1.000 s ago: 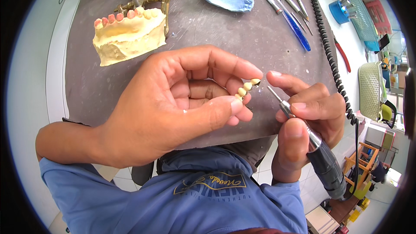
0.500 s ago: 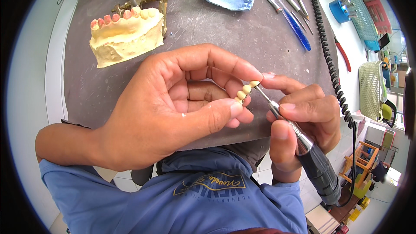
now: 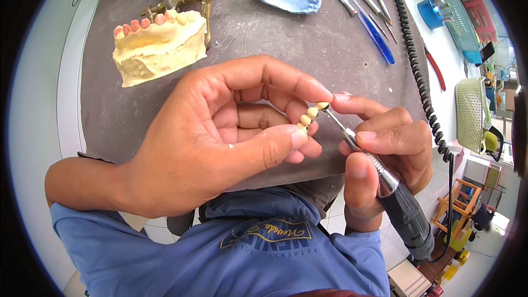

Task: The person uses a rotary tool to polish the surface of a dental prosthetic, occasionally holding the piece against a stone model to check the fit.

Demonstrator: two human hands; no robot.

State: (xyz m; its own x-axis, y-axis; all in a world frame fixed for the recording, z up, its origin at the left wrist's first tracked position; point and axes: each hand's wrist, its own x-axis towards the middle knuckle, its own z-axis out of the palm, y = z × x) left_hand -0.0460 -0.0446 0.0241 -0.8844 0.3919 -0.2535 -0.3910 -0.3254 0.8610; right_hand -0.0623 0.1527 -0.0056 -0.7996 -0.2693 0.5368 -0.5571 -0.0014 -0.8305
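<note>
Left hand point(image 3: 220, 143) pinches tooth bridge point(image 3: 309, 116); right hand point(image 3: 379, 154) grips handpiece point(image 3: 385, 187), bur touching bridge end. Best: light pressure, fingers braced together, steady strokes.

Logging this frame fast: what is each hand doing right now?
Left hand: closed, pinching a short row of cream-coloured false teeth.
Right hand: closed around a silver-and-black rotary handpiece, tip at the teeth.

Bur tip point(image 3: 324, 109) too small.
</note>
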